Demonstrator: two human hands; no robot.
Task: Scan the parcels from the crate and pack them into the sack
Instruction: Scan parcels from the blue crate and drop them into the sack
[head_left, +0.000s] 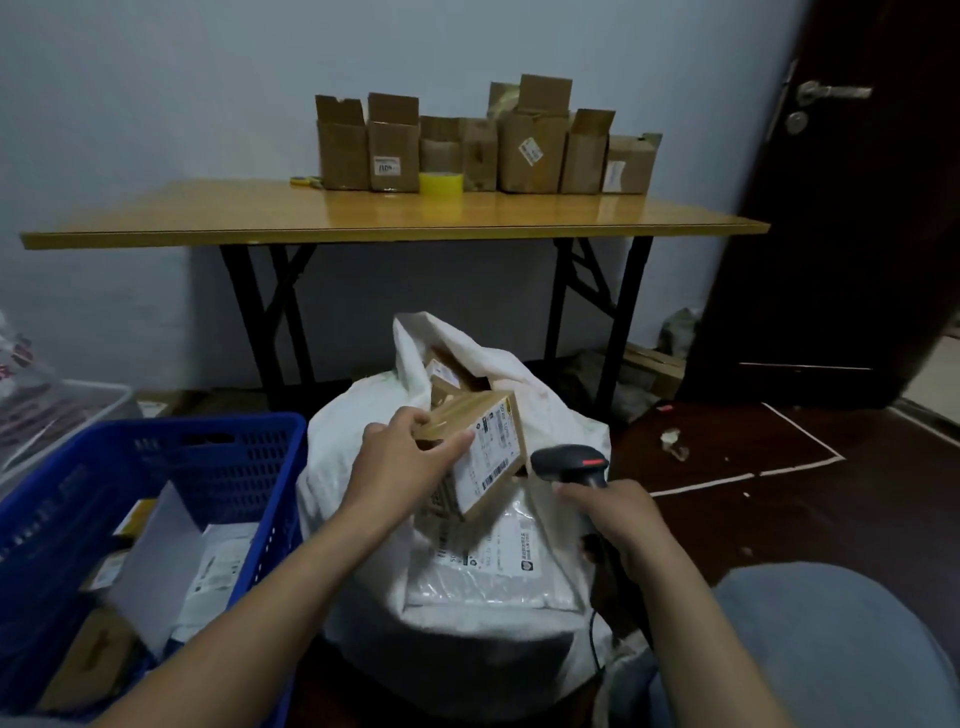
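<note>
My left hand (402, 457) grips a small cardboard parcel (485, 457) by its top, label side turned right, above the open mouth of the white sack (358, 447). To its right, my right hand (615, 519) holds a black barcode scanner (569, 462) by its handle, its head pointing at the parcel's label. Inside the sack lie a white mailer bag (493, 566) and several brown boxes (449, 382). The blue plastic crate (208, 457) stands at the left with more parcels (171, 561) in it.
A yellow folding table (363, 218) stands behind the sack, holding several open cardboard boxes (488, 145) and a roll of yellow tape (440, 183). A dark door (852, 208) is at the right. White tape lines (800, 462) mark the dark floor. My knee (831, 649) is at lower right.
</note>
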